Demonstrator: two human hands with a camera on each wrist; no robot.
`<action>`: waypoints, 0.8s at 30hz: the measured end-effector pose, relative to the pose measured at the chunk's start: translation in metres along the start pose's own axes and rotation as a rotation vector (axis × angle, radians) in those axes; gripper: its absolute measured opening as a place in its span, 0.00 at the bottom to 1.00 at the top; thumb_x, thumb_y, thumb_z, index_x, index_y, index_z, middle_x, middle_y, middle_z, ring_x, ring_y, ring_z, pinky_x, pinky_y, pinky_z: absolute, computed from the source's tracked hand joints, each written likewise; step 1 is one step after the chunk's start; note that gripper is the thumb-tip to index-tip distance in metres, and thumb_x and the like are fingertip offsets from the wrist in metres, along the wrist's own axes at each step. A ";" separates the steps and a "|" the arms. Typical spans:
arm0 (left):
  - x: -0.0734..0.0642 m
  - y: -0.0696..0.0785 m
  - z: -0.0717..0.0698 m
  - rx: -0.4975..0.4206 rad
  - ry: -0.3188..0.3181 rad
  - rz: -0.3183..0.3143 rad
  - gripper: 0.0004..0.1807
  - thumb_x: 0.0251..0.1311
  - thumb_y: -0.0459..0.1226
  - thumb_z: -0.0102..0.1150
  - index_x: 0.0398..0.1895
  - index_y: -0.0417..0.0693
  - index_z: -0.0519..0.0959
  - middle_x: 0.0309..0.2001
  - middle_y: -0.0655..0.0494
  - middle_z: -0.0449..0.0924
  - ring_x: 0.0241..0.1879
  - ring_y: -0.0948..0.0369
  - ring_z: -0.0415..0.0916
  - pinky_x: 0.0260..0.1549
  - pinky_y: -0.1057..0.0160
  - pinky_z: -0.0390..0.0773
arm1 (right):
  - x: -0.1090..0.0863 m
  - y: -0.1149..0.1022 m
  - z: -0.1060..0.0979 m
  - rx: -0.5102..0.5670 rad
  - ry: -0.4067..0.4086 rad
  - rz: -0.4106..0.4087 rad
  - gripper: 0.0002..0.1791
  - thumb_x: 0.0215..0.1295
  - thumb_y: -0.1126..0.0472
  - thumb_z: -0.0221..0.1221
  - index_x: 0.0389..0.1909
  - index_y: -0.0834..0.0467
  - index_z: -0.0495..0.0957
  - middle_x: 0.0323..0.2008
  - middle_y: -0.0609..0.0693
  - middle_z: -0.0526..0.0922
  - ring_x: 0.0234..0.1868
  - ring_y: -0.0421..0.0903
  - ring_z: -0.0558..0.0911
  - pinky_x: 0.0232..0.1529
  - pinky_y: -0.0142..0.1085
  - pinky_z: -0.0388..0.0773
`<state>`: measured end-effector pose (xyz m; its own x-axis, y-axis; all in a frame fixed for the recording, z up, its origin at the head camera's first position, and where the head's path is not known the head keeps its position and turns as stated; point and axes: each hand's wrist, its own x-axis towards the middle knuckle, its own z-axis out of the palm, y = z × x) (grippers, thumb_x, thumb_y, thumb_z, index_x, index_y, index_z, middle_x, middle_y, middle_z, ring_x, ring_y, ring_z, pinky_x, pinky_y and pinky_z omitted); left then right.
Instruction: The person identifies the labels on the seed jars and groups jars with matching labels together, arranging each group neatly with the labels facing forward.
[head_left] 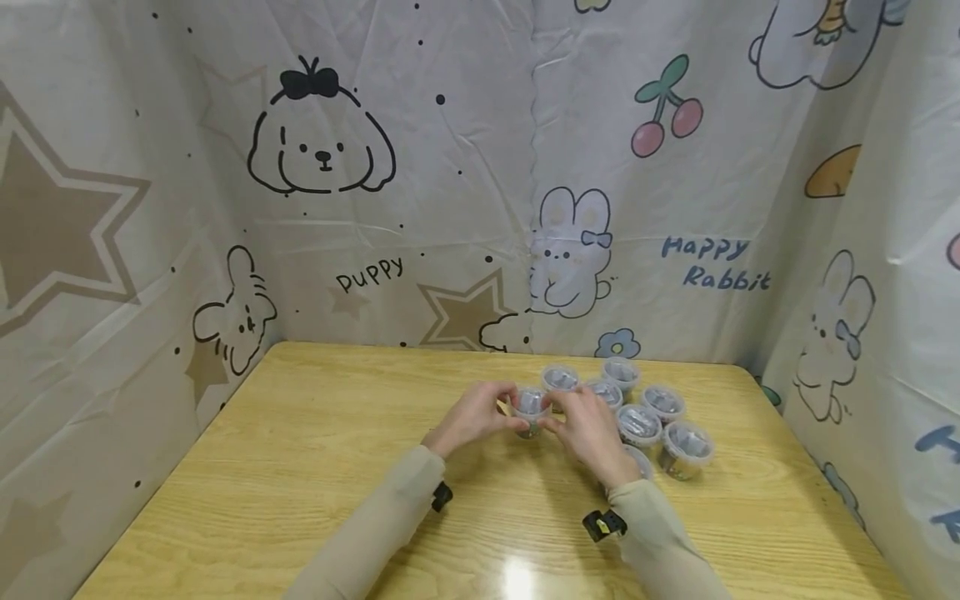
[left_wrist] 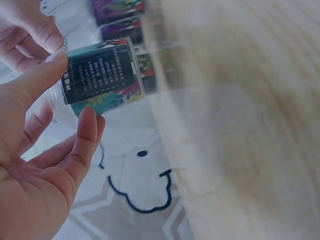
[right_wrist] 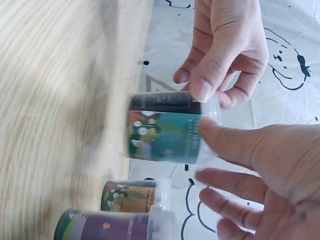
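Both hands hold one small clear plastic tub (head_left: 531, 403) near the table's middle. Its label, teal and black with printed text, shows in the left wrist view on the tub (left_wrist: 102, 75). The left hand (head_left: 480, 412) grips the tub from the left, thumb on one side and fingers on the other. From the right, the right hand (head_left: 588, 425) pinches around its lid end; the thumb lies at the lid edge in the right wrist view. Whether the tub's base touches the table I cannot tell.
Several similar lidded tubs (head_left: 639, 425) stand grouped on the wooden table (head_left: 322, 467), right of and behind the held one. A purple-labelled tub (right_wrist: 112, 225) and a brown-labelled tub (right_wrist: 131, 196) are close by. Printed cloth (head_left: 450, 167) hangs around the table.
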<state>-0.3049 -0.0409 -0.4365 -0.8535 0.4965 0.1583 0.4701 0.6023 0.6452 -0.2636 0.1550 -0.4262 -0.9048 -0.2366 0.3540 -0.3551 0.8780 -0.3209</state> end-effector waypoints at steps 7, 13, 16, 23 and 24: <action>-0.007 0.005 -0.018 -0.077 0.080 0.017 0.13 0.53 0.41 0.73 0.31 0.49 0.76 0.39 0.56 0.79 0.40 0.55 0.79 0.37 0.67 0.80 | 0.004 -0.006 -0.002 0.186 0.049 -0.028 0.11 0.61 0.56 0.68 0.43 0.54 0.83 0.40 0.52 0.88 0.40 0.53 0.86 0.40 0.46 0.83; -0.013 0.008 -0.027 -0.140 0.133 0.021 0.14 0.52 0.41 0.74 0.33 0.50 0.76 0.36 0.56 0.78 0.42 0.48 0.80 0.37 0.66 0.81 | 0.005 -0.012 0.000 0.349 0.133 -0.065 0.14 0.60 0.60 0.68 0.46 0.55 0.83 0.43 0.55 0.87 0.39 0.53 0.87 0.39 0.45 0.84; -0.018 0.007 -0.030 -0.150 0.156 0.023 0.14 0.53 0.41 0.74 0.34 0.50 0.76 0.36 0.56 0.77 0.41 0.50 0.80 0.36 0.65 0.82 | 0.006 -0.015 0.004 0.402 0.151 -0.088 0.15 0.60 0.61 0.68 0.48 0.56 0.82 0.45 0.54 0.87 0.42 0.54 0.87 0.39 0.42 0.85; -0.026 0.001 -0.035 -0.159 0.197 0.019 0.15 0.52 0.42 0.74 0.38 0.50 0.77 0.39 0.55 0.79 0.42 0.56 0.79 0.39 0.67 0.82 | 0.007 -0.020 0.010 0.496 0.143 -0.114 0.17 0.62 0.62 0.66 0.52 0.58 0.80 0.49 0.57 0.85 0.44 0.57 0.86 0.39 0.38 0.85; -0.027 0.000 -0.035 -0.165 0.203 0.015 0.16 0.52 0.42 0.74 0.39 0.50 0.77 0.40 0.55 0.80 0.43 0.56 0.79 0.39 0.67 0.83 | 0.007 -0.022 0.011 0.511 0.135 -0.109 0.17 0.63 0.62 0.65 0.53 0.58 0.80 0.50 0.57 0.85 0.45 0.58 0.86 0.40 0.39 0.85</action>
<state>-0.2896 -0.0765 -0.4145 -0.8823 0.3591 0.3043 0.4538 0.4776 0.7523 -0.2648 0.1300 -0.4261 -0.8298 -0.2299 0.5085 -0.5451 0.5293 -0.6502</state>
